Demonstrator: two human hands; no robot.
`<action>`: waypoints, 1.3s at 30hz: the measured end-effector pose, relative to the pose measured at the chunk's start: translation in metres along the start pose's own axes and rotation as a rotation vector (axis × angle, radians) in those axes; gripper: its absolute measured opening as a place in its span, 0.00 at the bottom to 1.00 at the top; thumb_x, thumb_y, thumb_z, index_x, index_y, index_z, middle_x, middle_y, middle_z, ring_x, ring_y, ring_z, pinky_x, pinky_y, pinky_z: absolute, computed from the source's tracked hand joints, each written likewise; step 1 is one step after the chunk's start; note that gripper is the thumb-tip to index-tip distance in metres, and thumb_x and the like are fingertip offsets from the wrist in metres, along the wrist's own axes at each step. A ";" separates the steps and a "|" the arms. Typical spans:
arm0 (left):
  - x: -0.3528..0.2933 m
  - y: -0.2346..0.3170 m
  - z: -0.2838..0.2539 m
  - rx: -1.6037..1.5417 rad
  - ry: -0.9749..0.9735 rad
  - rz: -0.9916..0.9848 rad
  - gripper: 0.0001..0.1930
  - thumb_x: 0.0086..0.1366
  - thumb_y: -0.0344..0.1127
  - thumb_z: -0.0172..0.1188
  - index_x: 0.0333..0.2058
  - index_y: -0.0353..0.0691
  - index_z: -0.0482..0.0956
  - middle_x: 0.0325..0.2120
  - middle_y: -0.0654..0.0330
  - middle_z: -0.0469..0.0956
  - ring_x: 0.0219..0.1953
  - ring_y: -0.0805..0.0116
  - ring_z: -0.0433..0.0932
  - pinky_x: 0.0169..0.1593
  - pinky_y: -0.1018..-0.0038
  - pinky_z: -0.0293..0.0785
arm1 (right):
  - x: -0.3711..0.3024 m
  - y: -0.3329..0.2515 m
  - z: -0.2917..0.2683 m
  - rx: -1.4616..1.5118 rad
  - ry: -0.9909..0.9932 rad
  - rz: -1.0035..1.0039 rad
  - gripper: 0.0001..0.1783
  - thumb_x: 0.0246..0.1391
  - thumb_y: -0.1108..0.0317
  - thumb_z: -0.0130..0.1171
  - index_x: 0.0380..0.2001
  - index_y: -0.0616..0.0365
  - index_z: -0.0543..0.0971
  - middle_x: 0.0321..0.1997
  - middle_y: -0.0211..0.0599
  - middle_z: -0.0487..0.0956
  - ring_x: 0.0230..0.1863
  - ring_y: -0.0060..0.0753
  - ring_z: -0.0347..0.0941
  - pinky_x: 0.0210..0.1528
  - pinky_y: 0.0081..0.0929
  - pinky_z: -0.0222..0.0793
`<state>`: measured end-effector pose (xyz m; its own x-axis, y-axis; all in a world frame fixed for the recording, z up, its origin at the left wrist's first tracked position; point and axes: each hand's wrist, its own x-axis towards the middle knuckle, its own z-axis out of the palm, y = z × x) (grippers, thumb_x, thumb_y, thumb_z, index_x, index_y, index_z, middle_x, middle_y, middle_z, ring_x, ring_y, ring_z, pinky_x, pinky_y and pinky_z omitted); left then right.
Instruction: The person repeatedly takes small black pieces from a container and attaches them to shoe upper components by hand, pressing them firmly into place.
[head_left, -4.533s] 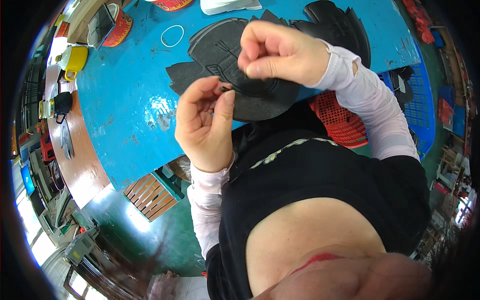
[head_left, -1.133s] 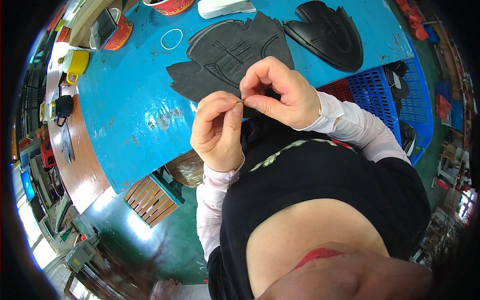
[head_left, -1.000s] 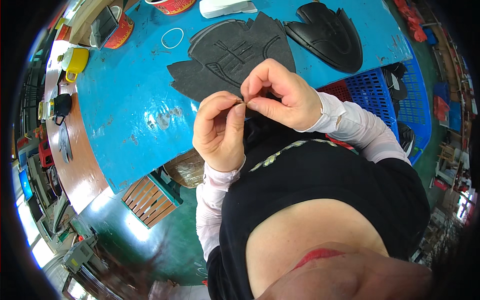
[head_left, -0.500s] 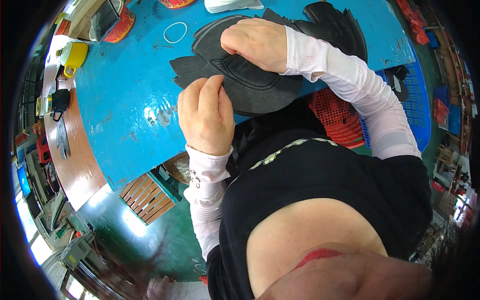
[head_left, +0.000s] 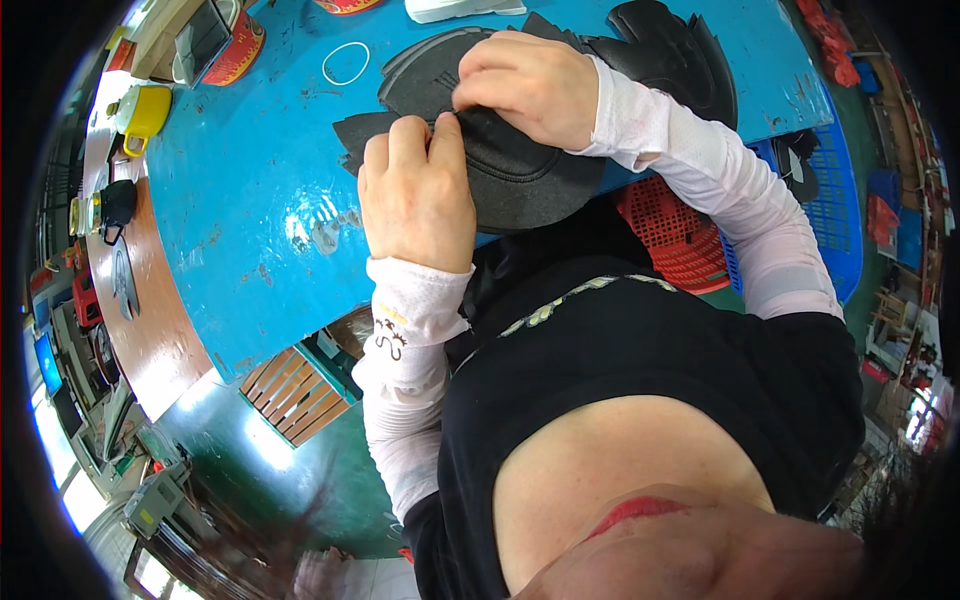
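Several flat black leather-like pieces with jagged, notched edges lie stacked near the front edge of the blue table. The top one has a curved raised seam across its middle. At the left end of this seam my left hand is closed, thumb and forefinger pinched at the material. Just right of it, my right hand is also closed, its fingertips pressed on the same spot from above. The fingertips nearly meet, and they hide what lies between them. Beyond my right wrist sit more black pieces of similar shape.
On the blue table lie a white ring and a folded white stack. A red patterned tub with a phone leaning on it, a yellow mug and scissors are at left. Red and blue baskets stand below right.
My left hand has moved up and slightly right onto the seam's end. My right hand has shifted a little right and down, so the fingertips of both hands now come together.
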<state>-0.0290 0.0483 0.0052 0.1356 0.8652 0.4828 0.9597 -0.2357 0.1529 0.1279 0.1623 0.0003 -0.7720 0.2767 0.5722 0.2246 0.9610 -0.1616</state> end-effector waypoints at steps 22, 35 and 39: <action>-0.061 0.037 -0.003 -1.524 0.399 -0.512 0.10 0.56 0.14 0.61 0.37 0.30 0.77 0.37 0.52 0.79 0.39 0.69 0.77 0.44 0.77 0.75 | -0.033 -0.094 -0.020 0.596 0.129 0.393 0.10 0.49 0.79 0.62 0.35 0.60 0.74 0.36 0.36 0.79 0.35 0.31 0.78 0.36 0.22 0.72; -0.058 0.033 -0.003 -1.181 0.427 -0.291 0.12 0.52 0.15 0.64 0.36 0.33 0.78 0.33 0.52 0.80 0.36 0.65 0.79 0.39 0.75 0.75 | -0.030 -0.089 -0.032 1.207 -0.091 0.746 0.09 0.56 0.77 0.58 0.37 0.59 0.69 0.37 0.31 0.74 0.38 0.19 0.70 0.42 0.18 0.68; -0.051 0.030 -0.001 -1.161 0.431 -0.185 0.15 0.50 0.15 0.65 0.38 0.34 0.78 0.32 0.54 0.80 0.35 0.62 0.79 0.38 0.73 0.75 | -0.032 -0.092 -0.029 1.196 -0.057 0.705 0.10 0.58 0.79 0.54 0.36 0.57 0.63 0.40 0.34 0.71 0.39 0.18 0.67 0.44 0.18 0.66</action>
<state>-0.0076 -0.0033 -0.0144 -0.2801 0.7632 0.5823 0.1428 -0.5667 0.8114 0.1494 0.0645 0.0204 -0.7394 0.6711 0.0540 -0.0443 0.0316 -0.9985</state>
